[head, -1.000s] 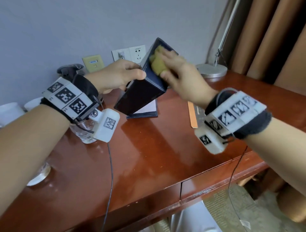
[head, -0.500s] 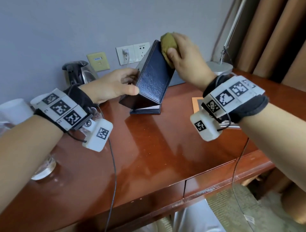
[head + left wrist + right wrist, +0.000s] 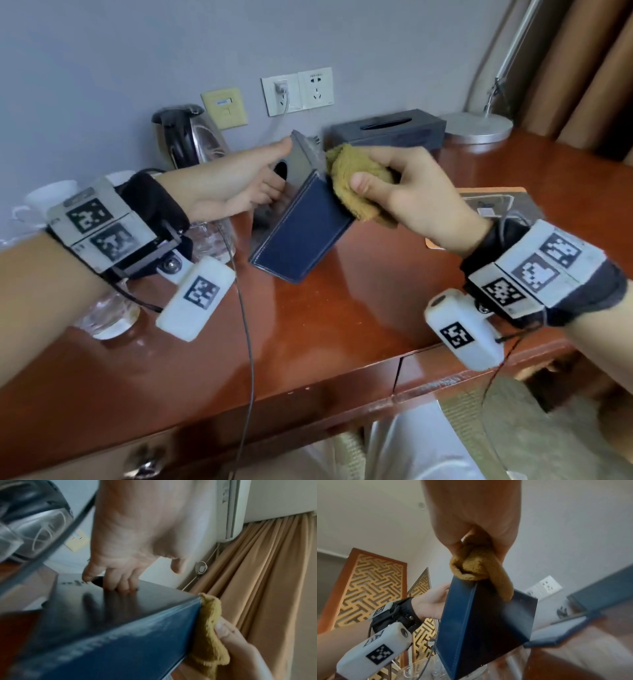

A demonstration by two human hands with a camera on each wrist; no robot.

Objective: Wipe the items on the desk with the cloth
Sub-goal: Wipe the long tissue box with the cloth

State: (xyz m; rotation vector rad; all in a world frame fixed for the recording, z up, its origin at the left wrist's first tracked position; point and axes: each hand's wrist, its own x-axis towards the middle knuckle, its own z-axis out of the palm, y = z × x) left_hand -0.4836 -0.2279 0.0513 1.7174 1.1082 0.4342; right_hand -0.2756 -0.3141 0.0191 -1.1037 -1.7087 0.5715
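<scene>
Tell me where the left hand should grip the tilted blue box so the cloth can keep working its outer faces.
Probably as now: the left hand comes from the left, fingers hooked into the round hole in the grey top, thumb over the upper edge of the blue box. That leaves the long faces free for the cloth.

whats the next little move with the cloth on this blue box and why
Probably draw the cloth down the blue box's upward-facing side. The right hand grips the cloth bunched at the box's top corner, the left hand holds the box tilted above the desk, and that side lies uncovered below the cloth.
</scene>
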